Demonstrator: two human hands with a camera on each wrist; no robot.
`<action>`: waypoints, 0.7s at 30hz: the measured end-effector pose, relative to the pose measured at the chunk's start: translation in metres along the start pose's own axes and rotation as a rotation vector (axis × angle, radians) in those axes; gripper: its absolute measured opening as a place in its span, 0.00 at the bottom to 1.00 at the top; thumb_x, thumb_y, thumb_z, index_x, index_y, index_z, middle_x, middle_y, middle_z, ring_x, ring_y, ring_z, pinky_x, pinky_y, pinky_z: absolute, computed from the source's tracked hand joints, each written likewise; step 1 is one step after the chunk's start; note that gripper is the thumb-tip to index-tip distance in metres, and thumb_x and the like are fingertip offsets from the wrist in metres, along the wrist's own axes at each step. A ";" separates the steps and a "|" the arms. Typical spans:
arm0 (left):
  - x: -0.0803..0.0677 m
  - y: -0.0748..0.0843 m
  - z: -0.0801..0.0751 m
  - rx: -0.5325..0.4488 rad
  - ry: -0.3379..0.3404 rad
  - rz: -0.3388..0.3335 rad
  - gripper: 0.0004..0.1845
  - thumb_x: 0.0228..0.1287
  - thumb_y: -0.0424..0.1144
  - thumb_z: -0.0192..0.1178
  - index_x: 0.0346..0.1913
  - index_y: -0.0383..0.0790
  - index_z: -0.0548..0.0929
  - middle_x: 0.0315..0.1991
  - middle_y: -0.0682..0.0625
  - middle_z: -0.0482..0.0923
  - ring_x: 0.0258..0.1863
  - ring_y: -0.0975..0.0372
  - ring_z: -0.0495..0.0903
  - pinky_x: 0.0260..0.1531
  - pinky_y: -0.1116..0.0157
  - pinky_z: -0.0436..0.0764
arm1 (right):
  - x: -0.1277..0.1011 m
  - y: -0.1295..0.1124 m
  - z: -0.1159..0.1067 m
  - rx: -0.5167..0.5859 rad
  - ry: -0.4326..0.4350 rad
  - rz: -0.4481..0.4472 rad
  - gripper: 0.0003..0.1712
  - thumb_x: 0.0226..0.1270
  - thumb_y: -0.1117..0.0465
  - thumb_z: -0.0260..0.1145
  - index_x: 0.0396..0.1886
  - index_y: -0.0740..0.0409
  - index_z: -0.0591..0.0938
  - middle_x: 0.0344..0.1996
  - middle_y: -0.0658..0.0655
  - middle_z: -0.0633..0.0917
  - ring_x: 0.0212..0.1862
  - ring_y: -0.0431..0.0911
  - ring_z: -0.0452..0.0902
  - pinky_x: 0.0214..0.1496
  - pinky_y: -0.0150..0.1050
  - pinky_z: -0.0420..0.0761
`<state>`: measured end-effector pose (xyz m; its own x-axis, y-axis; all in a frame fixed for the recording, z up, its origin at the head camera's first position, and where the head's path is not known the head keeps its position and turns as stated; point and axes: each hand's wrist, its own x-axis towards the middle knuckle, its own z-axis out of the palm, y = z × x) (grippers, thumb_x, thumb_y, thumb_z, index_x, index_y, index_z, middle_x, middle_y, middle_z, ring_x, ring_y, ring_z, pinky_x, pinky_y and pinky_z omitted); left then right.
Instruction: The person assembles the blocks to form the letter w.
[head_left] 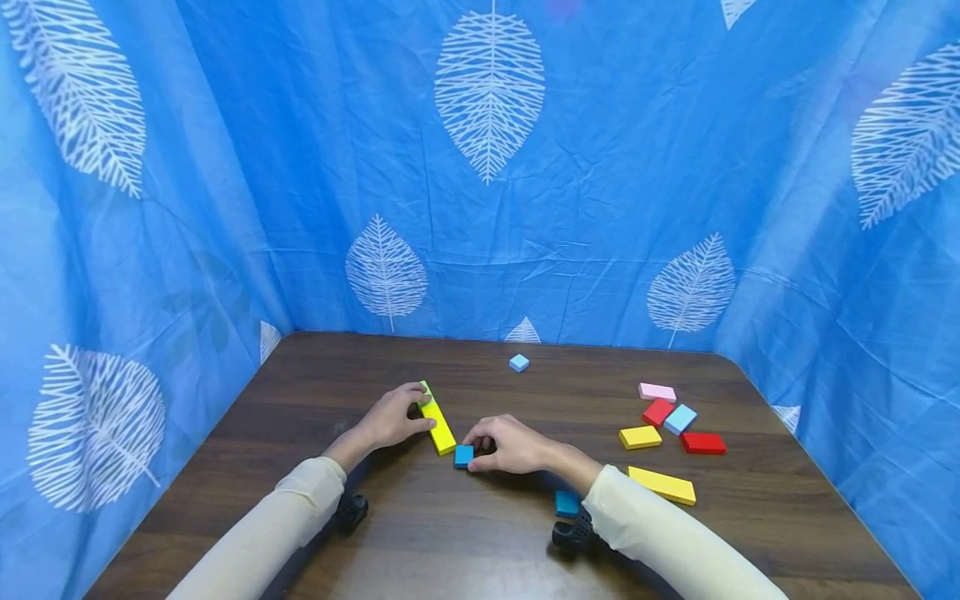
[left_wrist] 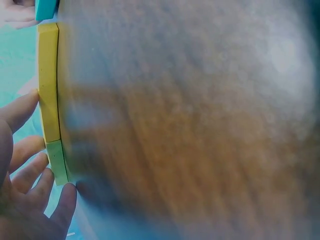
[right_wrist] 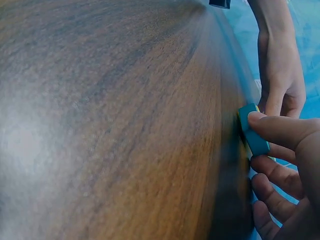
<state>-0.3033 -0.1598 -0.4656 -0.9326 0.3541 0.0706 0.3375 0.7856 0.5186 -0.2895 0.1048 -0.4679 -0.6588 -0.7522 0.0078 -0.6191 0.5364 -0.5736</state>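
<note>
A long yellow block (head_left: 441, 432) and a small green block (left_wrist: 57, 162) lie end to end in a slanting row on the wooden table. My left hand (head_left: 390, 417) rests against this row, its thumb touching the yellow block's side and its fingertips spread along the green one. Off the yellow block's near end is a small blue block (head_left: 463, 457), which my right hand (head_left: 513, 444) pinches between thumb and fingers. In the right wrist view, the thumb lies across the face of that blue block, with the left hand beyond it.
To the right lie yellow blocks (head_left: 662, 485), red blocks (head_left: 703, 443), a pink block (head_left: 657, 392) and a light blue block (head_left: 680, 419). Another light blue block (head_left: 519, 362) is near the far edge. A second blue block (head_left: 567, 503) sits beneath my right wrist. Blue curtains surround the table.
</note>
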 end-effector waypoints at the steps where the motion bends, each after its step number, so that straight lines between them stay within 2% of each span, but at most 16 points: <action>1: 0.000 0.000 0.000 -0.003 -0.003 -0.004 0.30 0.67 0.42 0.72 0.67 0.29 0.78 0.72 0.36 0.68 0.68 0.43 0.72 0.64 0.49 0.75 | 0.000 0.000 0.000 -0.001 -0.001 0.000 0.17 0.69 0.53 0.74 0.54 0.53 0.88 0.42 0.42 0.83 0.42 0.38 0.76 0.47 0.34 0.79; 13: 0.000 0.001 0.000 -0.005 -0.010 -0.017 0.31 0.67 0.42 0.72 0.67 0.29 0.78 0.72 0.36 0.68 0.68 0.44 0.72 0.65 0.49 0.74 | -0.001 0.000 0.000 -0.015 -0.002 -0.006 0.20 0.69 0.52 0.74 0.56 0.54 0.87 0.42 0.44 0.81 0.42 0.39 0.75 0.47 0.34 0.79; 21: 0.000 0.001 -0.001 -0.001 -0.010 -0.009 0.30 0.68 0.42 0.72 0.67 0.29 0.78 0.72 0.36 0.68 0.68 0.43 0.71 0.65 0.48 0.74 | 0.000 0.002 0.004 -0.011 0.012 -0.006 0.17 0.70 0.53 0.73 0.54 0.53 0.87 0.41 0.43 0.80 0.42 0.39 0.75 0.47 0.34 0.78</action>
<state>-0.3026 -0.1594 -0.4642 -0.9341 0.3523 0.0577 0.3294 0.7883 0.5198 -0.2889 0.1046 -0.4719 -0.6604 -0.7506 0.0212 -0.6276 0.5362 -0.5645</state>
